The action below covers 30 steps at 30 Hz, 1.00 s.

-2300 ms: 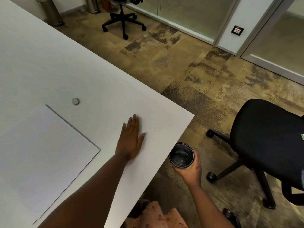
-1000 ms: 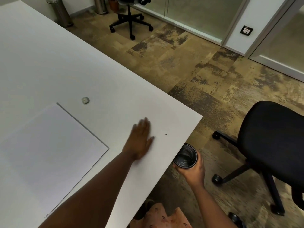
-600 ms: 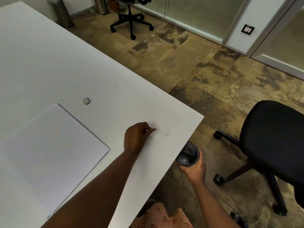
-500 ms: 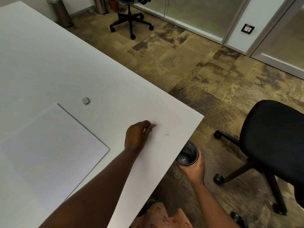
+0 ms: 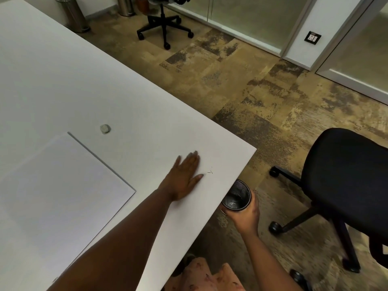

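My left hand (image 5: 184, 177) lies flat on the white table (image 5: 84, 85) near its right corner, fingers straight and slightly blurred. A few tiny dark specks (image 5: 210, 171) lie on the table just right of its fingertips. My right hand (image 5: 246, 214) grips a black cup (image 5: 236, 196) from below, holding it just under the table's right edge. The cup's mouth faces up and shows small scraps inside.
A large white sheet (image 5: 63, 185) lies on the table to the left. A small grey round piece (image 5: 105, 129) sits beyond its far corner. A black office chair (image 5: 346, 175) stands close on the right, another chair (image 5: 163, 24) far back. Metal bins (image 5: 71, 13) stand by the wall.
My left hand, curled with fingertips together half a second ago, has spread flat again and shifted slightly toward the specks. The cup stays under the table edge.
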Each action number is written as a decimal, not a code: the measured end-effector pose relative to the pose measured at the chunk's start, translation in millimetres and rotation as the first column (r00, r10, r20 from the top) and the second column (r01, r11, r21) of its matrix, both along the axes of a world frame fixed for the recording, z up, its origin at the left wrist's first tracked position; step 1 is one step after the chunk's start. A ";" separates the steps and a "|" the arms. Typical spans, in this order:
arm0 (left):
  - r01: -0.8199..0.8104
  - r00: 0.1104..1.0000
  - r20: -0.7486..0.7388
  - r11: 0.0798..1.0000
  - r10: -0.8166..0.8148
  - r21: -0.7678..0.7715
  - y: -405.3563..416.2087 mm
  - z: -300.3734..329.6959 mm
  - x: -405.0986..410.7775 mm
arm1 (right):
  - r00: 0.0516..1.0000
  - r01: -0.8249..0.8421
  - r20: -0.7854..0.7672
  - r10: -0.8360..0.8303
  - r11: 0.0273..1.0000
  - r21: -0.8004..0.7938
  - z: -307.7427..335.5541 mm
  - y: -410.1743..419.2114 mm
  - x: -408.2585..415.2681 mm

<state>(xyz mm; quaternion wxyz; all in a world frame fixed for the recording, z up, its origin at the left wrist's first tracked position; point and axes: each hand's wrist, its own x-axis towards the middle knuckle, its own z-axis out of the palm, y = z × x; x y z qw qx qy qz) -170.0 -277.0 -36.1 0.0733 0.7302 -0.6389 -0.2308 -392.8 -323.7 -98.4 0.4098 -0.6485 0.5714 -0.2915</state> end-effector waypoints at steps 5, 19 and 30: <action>-0.222 0.970 -0.162 0.934 0.182 -0.281 10.2 -1.6 2.1 | 1.000 0.002 -0.009 -0.002 1.000 0.005 -1.6 -1.4 -1.3; 0.067 0.992 -0.087 0.976 -0.087 -0.207 4.5 0.6 -35.9 | 0.999 0.008 -0.041 -0.007 1.000 0.025 -8.2 0.6 2.2; -0.036 0.999 0.037 0.998 0.038 -0.048 -1.6 -8.4 -46.4 | 0.998 0.022 -0.052 -0.021 1.000 0.016 -9.1 2.8 2.1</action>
